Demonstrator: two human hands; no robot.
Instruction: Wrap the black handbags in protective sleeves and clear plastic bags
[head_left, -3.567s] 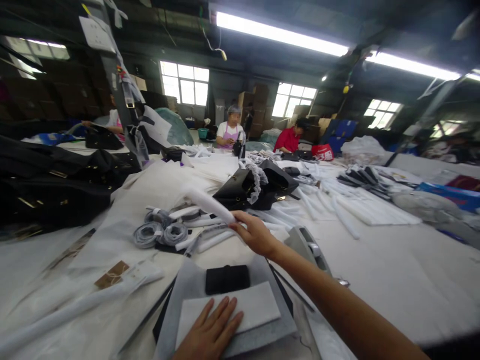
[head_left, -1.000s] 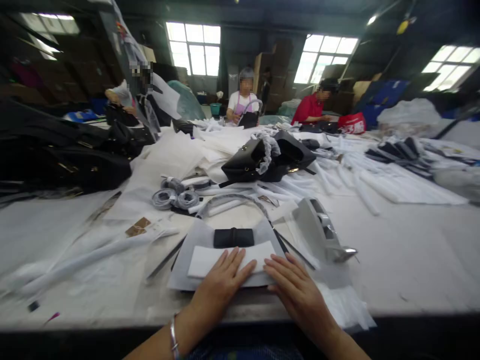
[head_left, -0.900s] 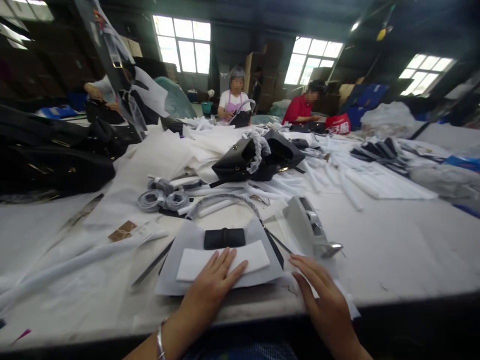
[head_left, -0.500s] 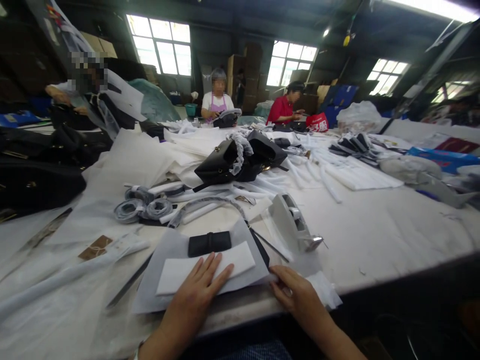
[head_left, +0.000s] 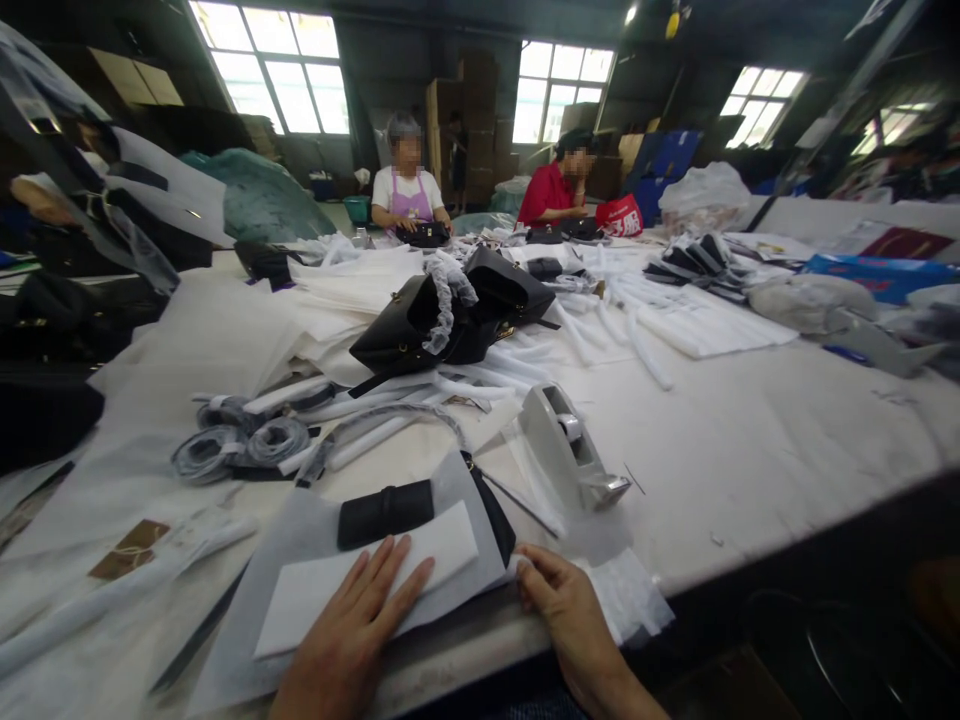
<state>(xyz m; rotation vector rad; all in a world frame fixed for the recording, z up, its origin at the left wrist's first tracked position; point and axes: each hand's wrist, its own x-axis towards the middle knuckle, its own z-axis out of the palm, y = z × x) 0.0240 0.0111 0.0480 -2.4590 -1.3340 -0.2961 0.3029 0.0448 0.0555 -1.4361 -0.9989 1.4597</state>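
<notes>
A black handbag (head_left: 491,515) lies flat at the table's near edge, its plastic-wrapped handle (head_left: 390,412) arching away from me. Over it is a translucent white wrapping sheet (head_left: 300,525). My left hand (head_left: 356,625) rests flat, fingers spread, on a white foam pad (head_left: 442,560) on top of the sheet. Just beyond the pad is the bag's black strap tab (head_left: 386,513). My right hand (head_left: 559,605) pinches the sheet's right corner, thumb against forefinger, beside the bag's lower right corner.
A grey tape dispenser (head_left: 566,450) stands right of the bag. Wrapped strap coils (head_left: 240,445) and a brown tag (head_left: 129,550) lie left. Beyond is another black handbag (head_left: 454,310). Two co-workers (head_left: 409,190) sit across the table; another person's arm shows far left.
My right hand has left the foam pad's right side and closed on the sheet's corner. My left hand stays on the pad. The view has swung right.
</notes>
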